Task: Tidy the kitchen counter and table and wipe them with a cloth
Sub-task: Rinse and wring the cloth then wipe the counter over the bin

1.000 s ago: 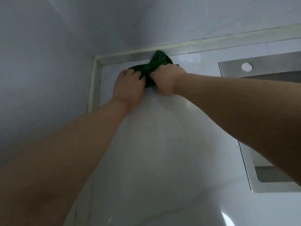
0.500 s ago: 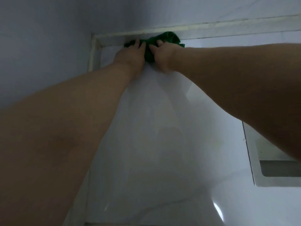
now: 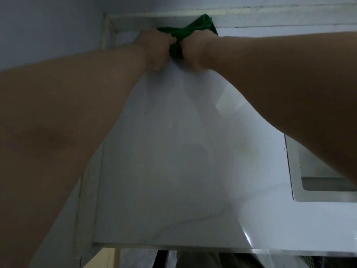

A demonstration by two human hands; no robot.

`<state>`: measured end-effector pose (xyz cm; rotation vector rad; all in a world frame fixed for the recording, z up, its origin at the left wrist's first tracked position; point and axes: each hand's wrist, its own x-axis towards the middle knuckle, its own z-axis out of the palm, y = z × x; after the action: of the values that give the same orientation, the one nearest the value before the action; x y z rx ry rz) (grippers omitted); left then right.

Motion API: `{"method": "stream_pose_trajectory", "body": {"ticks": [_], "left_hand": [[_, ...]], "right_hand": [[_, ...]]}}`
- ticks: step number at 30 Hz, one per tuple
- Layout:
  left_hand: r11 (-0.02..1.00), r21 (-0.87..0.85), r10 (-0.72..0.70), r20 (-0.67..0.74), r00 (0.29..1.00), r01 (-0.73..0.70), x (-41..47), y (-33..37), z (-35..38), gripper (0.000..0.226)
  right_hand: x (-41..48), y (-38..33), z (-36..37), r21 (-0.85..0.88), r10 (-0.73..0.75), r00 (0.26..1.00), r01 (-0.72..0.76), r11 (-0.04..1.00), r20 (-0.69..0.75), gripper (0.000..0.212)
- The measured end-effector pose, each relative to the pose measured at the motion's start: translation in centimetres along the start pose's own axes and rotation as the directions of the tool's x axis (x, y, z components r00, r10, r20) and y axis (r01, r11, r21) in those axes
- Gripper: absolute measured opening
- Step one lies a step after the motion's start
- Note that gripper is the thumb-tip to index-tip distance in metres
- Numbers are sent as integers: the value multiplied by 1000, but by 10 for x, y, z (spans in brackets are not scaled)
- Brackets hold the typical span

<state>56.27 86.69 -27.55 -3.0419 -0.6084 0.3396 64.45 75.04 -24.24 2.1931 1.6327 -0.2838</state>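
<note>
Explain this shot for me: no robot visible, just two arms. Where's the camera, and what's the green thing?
There is no machine here. A person works bare-handed, and the single camera sits on their head, looking forward and down, so both arms reach into the picture from the bottom edge. The left hand and right hand are side by side, with the fingers curled round a bunched green cloth. The cloth is a wiping rag, held at the back of a glossy white counter, against the raised edge strip and near the left corner. At the right you can see the rim of a sink, partly hidden by the right arm.
</note>
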Motion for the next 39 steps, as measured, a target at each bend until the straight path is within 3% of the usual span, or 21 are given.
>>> {"method": "stream_pose_trajectory", "body": {"ticks": [3, 8, 14, 28, 39], "left_hand": [[999, 38, 6, 27, 1000, -7, -18, 15, 3, 36], [994, 95, 48, 78, 996, -56, -60, 49, 4, 32], [980, 183, 52, 117, 992, -73, -129, 99, 15, 55], [991, 133, -41, 300, 953, 1, -315, 226, 36, 60], [995, 90, -74, 411, 909, 41, -393, 289, 40, 66]], "right_hand": [[-20, -3, 1, -6, -32, 999, 33, 999, 43, 27], [-61, -9, 16, -15, -63, 994, 65, 998, 90, 22], [-137, -31, 32, -43, -143, 977, 152, 988, 159, 24], [-314, -85, 108, 4, -289, 946, 292, 956, 143, 24], [-398, -109, 138, 39, -342, 920, 341, 939, 189, 37]]}}
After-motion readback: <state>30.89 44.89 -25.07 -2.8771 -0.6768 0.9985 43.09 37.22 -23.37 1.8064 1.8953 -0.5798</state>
